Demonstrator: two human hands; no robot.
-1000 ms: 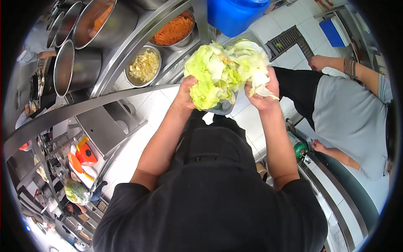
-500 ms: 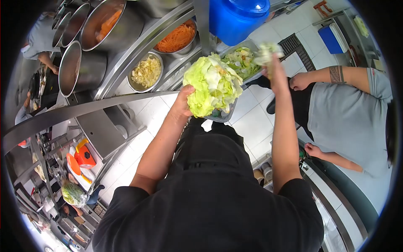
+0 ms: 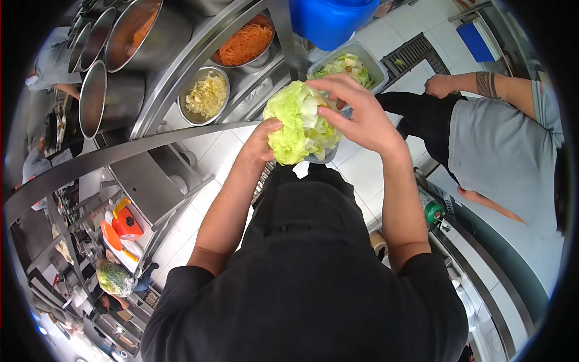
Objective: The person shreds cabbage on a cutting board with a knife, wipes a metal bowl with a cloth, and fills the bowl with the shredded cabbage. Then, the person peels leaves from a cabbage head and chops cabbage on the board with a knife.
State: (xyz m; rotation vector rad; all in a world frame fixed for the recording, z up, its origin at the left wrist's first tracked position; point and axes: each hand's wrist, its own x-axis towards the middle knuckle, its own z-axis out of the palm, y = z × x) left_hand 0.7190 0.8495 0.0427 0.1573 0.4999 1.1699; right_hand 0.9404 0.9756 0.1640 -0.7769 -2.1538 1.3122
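Head view: left grip (image 3: 260, 142) has the lettuce (image 3: 291, 125) mid-frame, right grip (image 3: 363, 117) kinda splayed; one-sided hold could drop it.

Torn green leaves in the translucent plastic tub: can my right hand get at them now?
Probably yes: your right hand looks open at the round pale green lettuce head, and the torn green leaves lie uncovered just beyond it in the translucent plastic tub.
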